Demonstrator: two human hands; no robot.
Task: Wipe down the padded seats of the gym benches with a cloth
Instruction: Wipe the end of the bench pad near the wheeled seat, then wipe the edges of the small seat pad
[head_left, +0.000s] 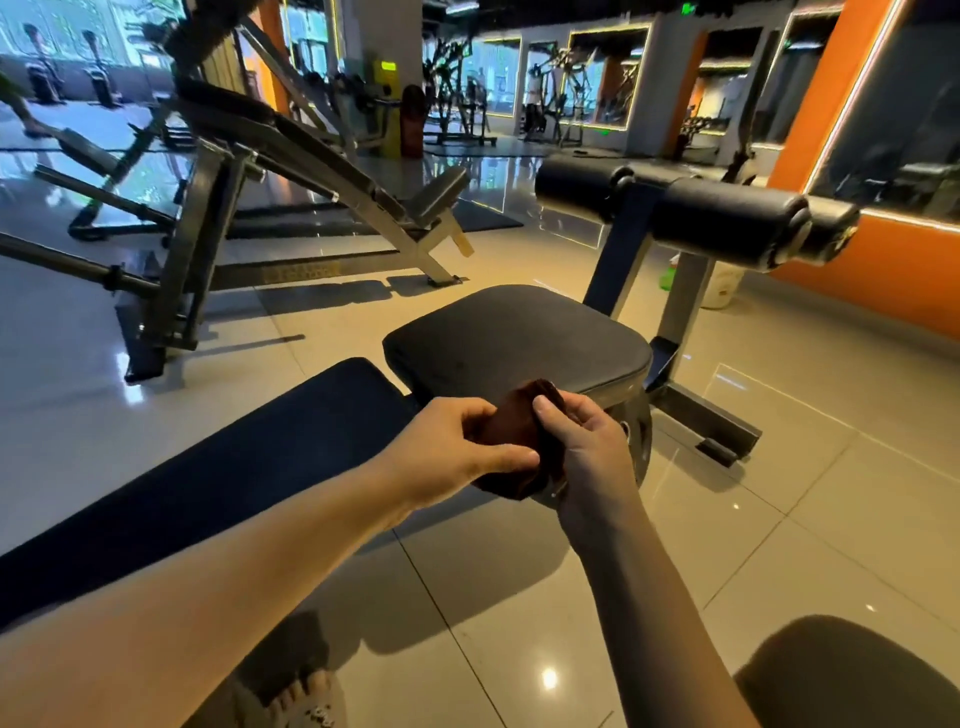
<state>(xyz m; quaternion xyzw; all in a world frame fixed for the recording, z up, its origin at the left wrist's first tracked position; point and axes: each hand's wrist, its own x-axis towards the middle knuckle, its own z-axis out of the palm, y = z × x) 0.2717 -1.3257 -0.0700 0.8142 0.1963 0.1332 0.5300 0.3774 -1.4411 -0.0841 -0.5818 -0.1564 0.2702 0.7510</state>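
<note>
Both hands grip cloth above bench seat edge.
Left hand (457, 447) and right hand (587, 441) curl fingers round the dark cloth (514, 423), just over the padded seat (519, 338); leg rollers (701, 213) stand beyond, incline bench (291, 150) left.

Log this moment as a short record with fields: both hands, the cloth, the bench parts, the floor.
left hand: grips the cloth from the left
right hand: grips the cloth from the right, thumb on top
cloth: dark brown, bunched between both hands, in front of the seat pad's near edge, not spread on it
seat pad: black, nothing lying on it
back pad: long, black, runs off to the left
leg rollers: black, on a post beyond the seat
floor: glossy pale tiles
</note>
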